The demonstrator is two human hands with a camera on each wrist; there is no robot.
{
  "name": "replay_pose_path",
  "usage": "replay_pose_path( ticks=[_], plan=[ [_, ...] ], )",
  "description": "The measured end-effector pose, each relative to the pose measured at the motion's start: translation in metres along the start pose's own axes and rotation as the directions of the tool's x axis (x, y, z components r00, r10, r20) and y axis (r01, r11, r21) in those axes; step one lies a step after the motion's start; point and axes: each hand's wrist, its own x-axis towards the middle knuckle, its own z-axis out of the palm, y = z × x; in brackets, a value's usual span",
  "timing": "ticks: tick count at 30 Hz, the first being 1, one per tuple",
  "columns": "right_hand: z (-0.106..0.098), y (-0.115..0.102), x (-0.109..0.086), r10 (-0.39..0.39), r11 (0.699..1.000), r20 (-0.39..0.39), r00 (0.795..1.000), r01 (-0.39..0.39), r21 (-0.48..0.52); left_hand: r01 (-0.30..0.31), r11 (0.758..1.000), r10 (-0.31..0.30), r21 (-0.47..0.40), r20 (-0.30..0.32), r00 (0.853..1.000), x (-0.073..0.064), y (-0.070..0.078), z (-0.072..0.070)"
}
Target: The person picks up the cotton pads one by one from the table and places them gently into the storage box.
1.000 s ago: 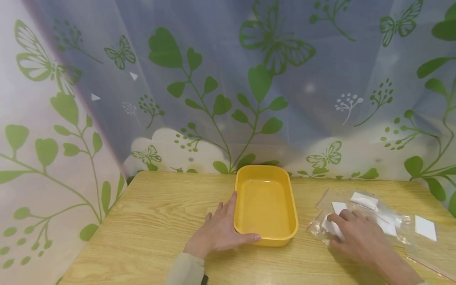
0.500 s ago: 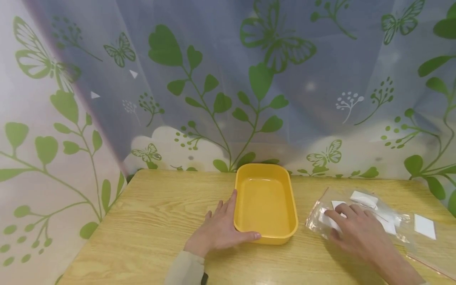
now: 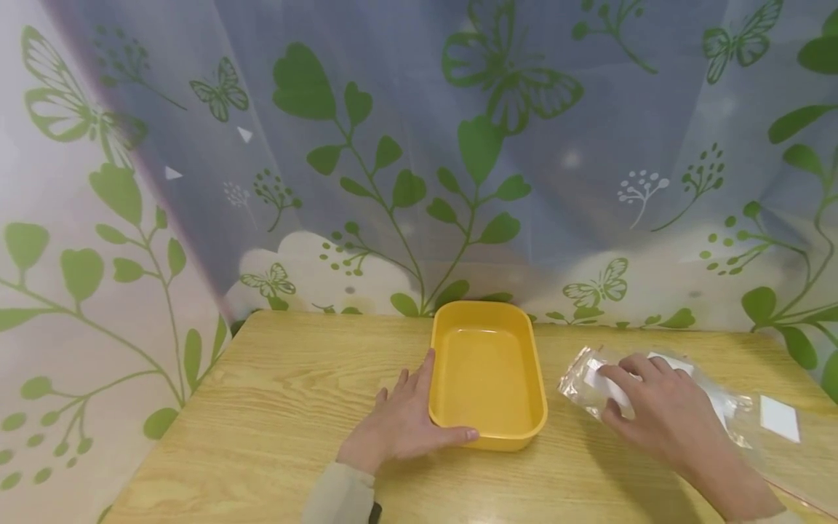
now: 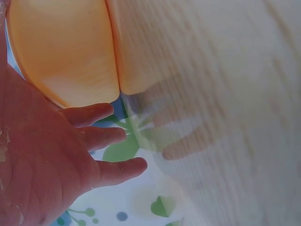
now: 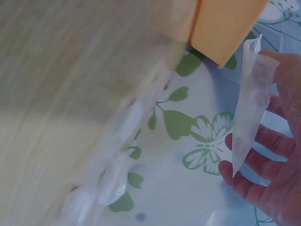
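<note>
A yellow rectangular tray (image 3: 486,386) stands on the wooden table near the curtain. My left hand (image 3: 401,428) rests against its near left corner, fingers extended along the side and thumb across the front; the left wrist view shows spread, straight fingers (image 4: 101,135). My right hand (image 3: 674,418) pinches a clear zip bag (image 3: 575,386) with a flat white piece inside, to the right of the tray. In the right wrist view this bag (image 5: 251,106) is held up off the table between thumb and fingers.
More clear bags (image 3: 738,415) with white contents lie partly behind my right hand. Farther right is a flat white square (image 3: 779,418), apparently within a clear bag. A patterned curtain (image 3: 393,145) hangs behind the table's back edge.
My right hand has lifted the zip bag from the pile, moving it slightly up and left. The left hand and tray stay in place.
</note>
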Motion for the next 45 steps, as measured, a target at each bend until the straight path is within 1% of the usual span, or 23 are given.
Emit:
replay_pose_path(
  ticks=[3, 9, 17, 21, 24, 28, 30, 33, 37, 45],
  plan=[
    [-0.003, -0.003, 0.005, 0.012, 1.000, -0.004, 1.000, -0.012, 0.016, 0.000, 1.000, 0.000, -0.002, -0.004, 1.000, 0.000, -0.001, 0.001],
    [-0.006, -0.011, 0.015, 0.033, 0.999, 0.022, 0.999, -0.034, 0.036, -0.003, 1.000, 0.003, -0.006, 0.003, 1.000, 0.000, -0.001, 0.001],
    [-0.003, -0.019, 0.028, 0.007, 0.999, 0.002, 1.000, -0.007, 0.049, -0.006, 1.000, 0.006, -0.003, 0.000, 1.000, 0.000, 0.000, 0.001],
    [-0.001, -0.024, 0.036, 0.016, 0.998, -0.002, 1.000, -0.016, 0.065, -0.003, 1.000, 0.003, -0.003, -0.002, 1.000, 0.000, 0.001, 0.000],
    [0.001, -0.029, 0.043, 0.011, 0.997, -0.020, 1.000, -0.010, 0.078, 0.002, 1.000, -0.002, -0.001, -0.003, 1.000, 0.000, 0.001, 0.000],
    [0.006, -0.035, 0.052, -0.017, 0.996, -0.073, 0.997, 0.024, 0.085, 0.004, 1.000, -0.004, 0.007, -0.005, 1.000, 0.000, 0.001, 0.001],
    [0.009, -0.039, 0.056, -0.017, 0.995, -0.096, 0.995, 0.026, 0.092, 0.004, 1.000, -0.004, 0.008, -0.007, 1.000, 0.000, 0.001, 0.001],
    [0.012, -0.044, 0.061, -0.001, 0.994, -0.109, 0.994, 0.012, 0.105, 0.004, 1.000, -0.004, 0.008, -0.008, 1.000, 0.000, 0.002, 0.001],
    [0.016, -0.051, 0.066, 0.033, 0.993, -0.103, 0.994, -0.021, 0.120, 0.005, 1.000, -0.005, 0.005, -0.010, 1.000, 0.000, 0.003, 0.001],
    [0.027, -0.066, 0.072, 0.130, 0.986, -0.031, 0.991, -0.126, 0.109, 0.001, 1.000, 0.000, 0.014, -0.014, 1.000, 0.000, 0.002, 0.002]
  ],
)
